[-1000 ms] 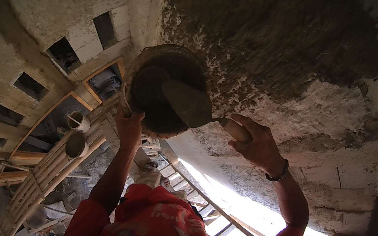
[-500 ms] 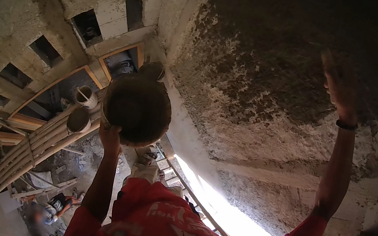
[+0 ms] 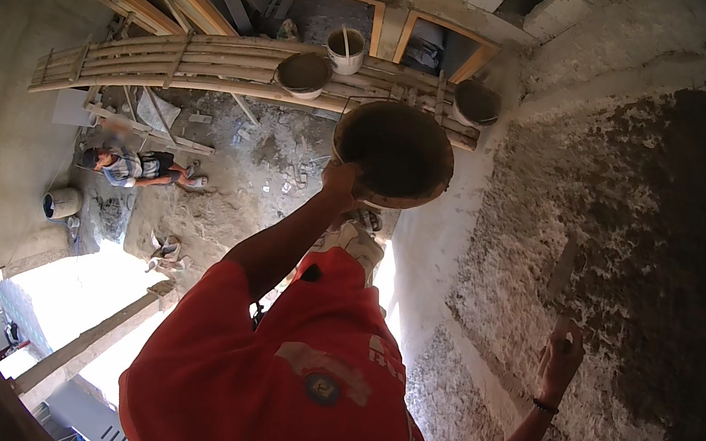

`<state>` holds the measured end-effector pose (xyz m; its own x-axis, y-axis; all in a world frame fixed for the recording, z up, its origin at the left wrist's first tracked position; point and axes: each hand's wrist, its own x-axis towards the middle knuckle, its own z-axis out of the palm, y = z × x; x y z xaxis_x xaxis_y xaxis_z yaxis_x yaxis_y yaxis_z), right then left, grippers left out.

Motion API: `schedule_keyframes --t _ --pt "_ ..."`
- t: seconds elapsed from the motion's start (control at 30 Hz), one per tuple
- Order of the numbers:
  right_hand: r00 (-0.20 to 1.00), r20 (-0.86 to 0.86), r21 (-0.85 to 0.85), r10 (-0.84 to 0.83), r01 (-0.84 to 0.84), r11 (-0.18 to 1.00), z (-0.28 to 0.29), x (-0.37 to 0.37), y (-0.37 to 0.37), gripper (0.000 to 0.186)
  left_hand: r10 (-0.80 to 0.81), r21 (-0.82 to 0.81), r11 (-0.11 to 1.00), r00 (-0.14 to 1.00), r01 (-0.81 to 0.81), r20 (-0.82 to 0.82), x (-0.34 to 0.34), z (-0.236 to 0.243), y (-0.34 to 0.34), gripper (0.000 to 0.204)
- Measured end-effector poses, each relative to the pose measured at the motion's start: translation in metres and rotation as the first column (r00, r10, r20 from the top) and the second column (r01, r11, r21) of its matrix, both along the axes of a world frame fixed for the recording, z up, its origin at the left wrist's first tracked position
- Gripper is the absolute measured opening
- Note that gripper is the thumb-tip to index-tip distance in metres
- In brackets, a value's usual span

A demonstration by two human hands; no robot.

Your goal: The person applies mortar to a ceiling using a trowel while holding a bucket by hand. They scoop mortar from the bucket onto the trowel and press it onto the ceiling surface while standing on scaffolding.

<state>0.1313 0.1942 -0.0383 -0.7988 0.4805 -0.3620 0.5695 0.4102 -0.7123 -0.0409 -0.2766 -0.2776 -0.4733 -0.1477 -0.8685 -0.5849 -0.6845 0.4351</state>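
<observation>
Compared with half a second earlier, the right hand, its fingers curled around one trowel, had moved from amid the dark plaster to its ragged edge, while the left hand still clamped one bucket by the rim. Three other buckets stood on the bamboo platform, and open room separated the held bucket from the trowel.
</observation>
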Motion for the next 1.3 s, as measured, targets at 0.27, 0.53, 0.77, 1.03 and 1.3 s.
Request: schedule_keyframes --t 0.27,0.53,0.77,1.03,1.3 --pt "0.94 0.33 -0.113 0.082 -0.046 0.992 -0.133 0.05 -0.048 0.027 0.095 -0.375 0.927 0.977 -0.017 0.189 0.065 -0.072 -0.095 0.053" --pt "0.859 0.465 -0.11 0.214 -0.183 0.977 -0.187 0.075 -0.055 0.03 -0.165 -0.518 0.666 0.782 0.537 0.601 0.145 -0.144 -0.189 0.051" --pt "0.792 0.553 -0.08 0.259 -0.259 0.962 -0.214 0.059 -0.031 0.027 -0.278 -0.445 0.124 0.462 0.887 0.843 0.16 -0.133 -0.234 0.031" --pt "0.77 0.559 -0.101 0.306 -0.303 0.947 -0.191 -0.068 -0.047 0.03 0.599 -0.776 0.583 0.518 0.239 0.61 0.152 -0.108 -0.296 0.099" --pt "0.855 0.489 -0.117 0.172 -0.131 0.984 -0.181 -0.113 -0.071 0.039 -0.181 -0.457 0.658 0.715 0.599 0.675 0.093 -0.128 -0.23 0.083"
